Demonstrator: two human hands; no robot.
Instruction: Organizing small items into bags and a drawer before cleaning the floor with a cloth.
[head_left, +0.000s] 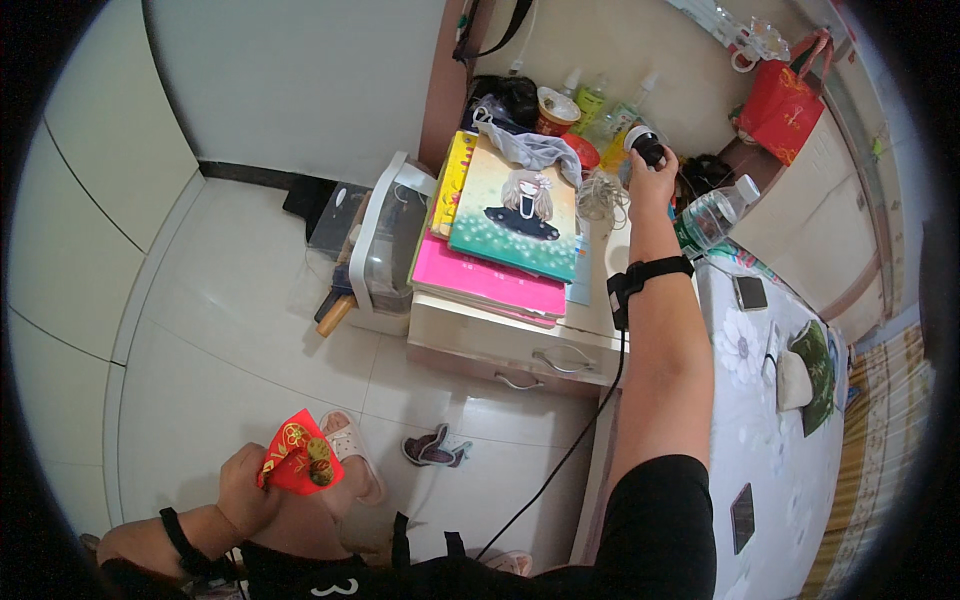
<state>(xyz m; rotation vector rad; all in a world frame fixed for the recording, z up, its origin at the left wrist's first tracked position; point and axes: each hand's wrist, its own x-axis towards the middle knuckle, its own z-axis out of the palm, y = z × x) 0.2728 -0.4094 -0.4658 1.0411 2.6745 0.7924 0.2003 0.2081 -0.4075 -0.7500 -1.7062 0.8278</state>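
Observation:
My right hand (654, 174) reaches to the back of the nightstand and grips a small dark jar with a white lid (643, 144). Just left of that hand lies a coil of pale cord (602, 196), and to its right a clear plastic bottle (712, 217) leans with its white cap up. Low on the left, over the floor, my left hand (251, 484) holds a red paper envelope (301, 454) with gold print. Two round gold-and-brown pieces show on the envelope's face; what they are I cannot tell.
Stacked notebooks (517, 217) with a grey cloth (536, 146) cover the nightstand's left side. Spray bottles (592, 101) and a paper tub (557, 111) stand behind. A lidded bin (386, 240) adjoins the nightstand. On the bed (765, 465) lies a phone (750, 293). A black cable (555, 469) hangs from my right wristband.

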